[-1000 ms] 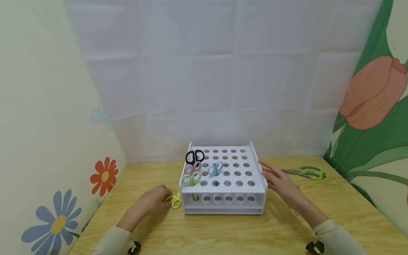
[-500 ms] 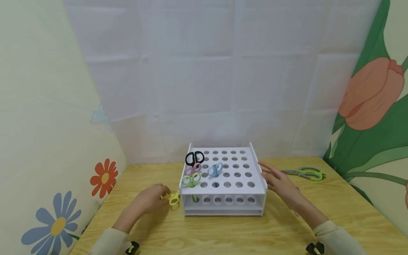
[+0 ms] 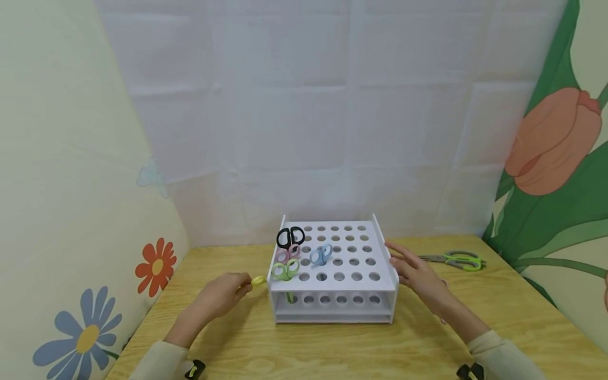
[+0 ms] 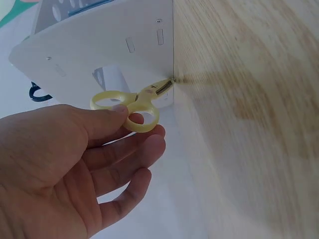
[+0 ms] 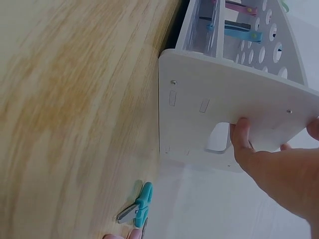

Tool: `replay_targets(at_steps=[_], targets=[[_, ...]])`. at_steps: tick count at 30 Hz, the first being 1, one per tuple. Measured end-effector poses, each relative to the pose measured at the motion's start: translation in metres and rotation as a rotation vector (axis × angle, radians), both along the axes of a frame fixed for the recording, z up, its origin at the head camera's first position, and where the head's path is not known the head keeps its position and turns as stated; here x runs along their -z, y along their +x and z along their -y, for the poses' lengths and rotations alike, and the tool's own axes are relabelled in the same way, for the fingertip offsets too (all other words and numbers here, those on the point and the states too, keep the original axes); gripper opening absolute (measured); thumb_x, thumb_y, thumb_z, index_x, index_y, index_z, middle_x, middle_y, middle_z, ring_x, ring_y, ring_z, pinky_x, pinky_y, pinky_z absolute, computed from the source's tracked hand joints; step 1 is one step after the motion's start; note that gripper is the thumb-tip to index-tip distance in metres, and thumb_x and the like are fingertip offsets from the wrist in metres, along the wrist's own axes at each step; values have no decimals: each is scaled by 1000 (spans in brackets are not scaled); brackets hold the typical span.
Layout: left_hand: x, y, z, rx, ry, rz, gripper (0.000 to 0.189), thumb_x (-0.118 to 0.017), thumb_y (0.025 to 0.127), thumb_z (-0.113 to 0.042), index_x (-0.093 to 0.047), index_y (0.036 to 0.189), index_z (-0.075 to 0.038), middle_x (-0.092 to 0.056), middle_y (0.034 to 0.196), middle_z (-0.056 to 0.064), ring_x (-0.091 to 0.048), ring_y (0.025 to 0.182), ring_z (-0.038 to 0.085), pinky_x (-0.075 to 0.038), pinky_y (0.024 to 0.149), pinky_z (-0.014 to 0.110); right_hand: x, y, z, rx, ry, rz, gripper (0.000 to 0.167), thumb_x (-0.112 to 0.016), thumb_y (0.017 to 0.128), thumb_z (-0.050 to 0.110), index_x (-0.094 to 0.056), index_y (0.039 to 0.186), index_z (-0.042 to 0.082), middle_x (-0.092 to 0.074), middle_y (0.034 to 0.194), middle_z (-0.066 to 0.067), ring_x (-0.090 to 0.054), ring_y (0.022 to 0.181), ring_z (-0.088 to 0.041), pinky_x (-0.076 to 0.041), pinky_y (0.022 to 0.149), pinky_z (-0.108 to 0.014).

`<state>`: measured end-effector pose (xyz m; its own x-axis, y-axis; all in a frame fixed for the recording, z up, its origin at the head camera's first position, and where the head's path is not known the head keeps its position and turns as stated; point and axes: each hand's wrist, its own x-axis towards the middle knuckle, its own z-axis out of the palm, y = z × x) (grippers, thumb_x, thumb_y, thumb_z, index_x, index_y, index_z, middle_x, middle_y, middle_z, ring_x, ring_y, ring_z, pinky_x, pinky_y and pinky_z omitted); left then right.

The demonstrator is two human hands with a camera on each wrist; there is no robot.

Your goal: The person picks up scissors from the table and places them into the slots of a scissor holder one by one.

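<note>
My left hand (image 3: pixel 220 295) pinches yellow scissors (image 4: pixel 144 105) by the finger loops, between thumb and fingers. Their short blades point toward the base of the white rack (image 3: pixel 334 285), beside its left wall. The rack has rows of round holes. Standing in its left-hand holes are black scissors (image 3: pixel 291 237), pink scissors (image 3: pixel 287 254) and green scissors (image 3: pixel 286 270); blue scissors (image 3: pixel 321 255) stand one column further right. On the rack's right wall, my right hand (image 3: pixel 423 277) rests with extended fingers, one fingertip beside the oval cutout in the right wrist view.
Green-and-grey scissors (image 3: pixel 463 260) lie on the wooden table (image 3: pixel 328 353) right of the rack. In the right wrist view, teal-handled scissors (image 5: pixel 142 204) lie beyond the rack. A pink loop (image 3: pixel 444 320) shows partly behind my right wrist. A white cloth (image 3: pixel 285 105) hangs behind the table.
My left hand has taken hold of the yellow scissors by the loops and turned them, so the loops now appear edge-on in the head view. The right hand stays on the rack.
</note>
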<state>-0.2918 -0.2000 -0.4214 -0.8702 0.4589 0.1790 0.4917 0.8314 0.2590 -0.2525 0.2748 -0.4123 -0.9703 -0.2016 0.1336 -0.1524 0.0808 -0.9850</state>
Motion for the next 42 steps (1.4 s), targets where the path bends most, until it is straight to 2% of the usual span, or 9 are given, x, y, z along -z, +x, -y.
replay_targets(at_steps=[5,10,18,23,30,42], targets=[[-1,0,1,-22,-1,-30,7,-68,100,-14,-69,93,-14,-63,80,-8,-52,67,10,-45,59,36,0,-1,1,5,-14,-4,61,-54,107,34,-31,161,14,-36,155,-26,-47,134,-34,-49,99,-38],[-3,1,3,-30,-6,-71,5,-67,100,-14,-69,96,-12,-63,81,-8,-54,68,9,-46,59,35,1,0,1,8,-16,-5,61,-54,108,33,-31,161,14,-36,155,-27,-47,135,-34,-50,97,-34],[-7,2,5,-68,13,-95,9,-65,101,-12,-71,104,-7,-68,87,-3,-58,71,10,-51,62,36,1,0,2,8,4,-4,62,-54,107,35,-31,161,14,-37,155,-26,-46,135,-35,-48,99,-38],[-8,0,7,-77,21,-126,9,-64,102,-12,-70,105,-6,-66,82,-5,-56,68,9,-49,59,35,1,0,2,10,-3,-6,61,-54,107,34,-31,161,14,-37,155,-27,-46,135,-35,-49,98,-36],[-11,-3,9,-103,31,-111,11,-60,104,-13,-68,104,-6,-64,79,-3,-52,64,8,-45,56,33,0,0,2,13,-8,-10,60,-54,108,33,-32,161,14,-36,156,-26,-46,135,-36,-50,96,-33],[-18,-1,13,-122,30,-125,10,-59,105,-14,-68,103,-9,-63,78,-6,-57,69,8,-49,58,34,-1,1,2,14,-7,1,61,-54,108,32,-31,161,12,-35,156,-27,-46,135,-35,-51,95,-32]])
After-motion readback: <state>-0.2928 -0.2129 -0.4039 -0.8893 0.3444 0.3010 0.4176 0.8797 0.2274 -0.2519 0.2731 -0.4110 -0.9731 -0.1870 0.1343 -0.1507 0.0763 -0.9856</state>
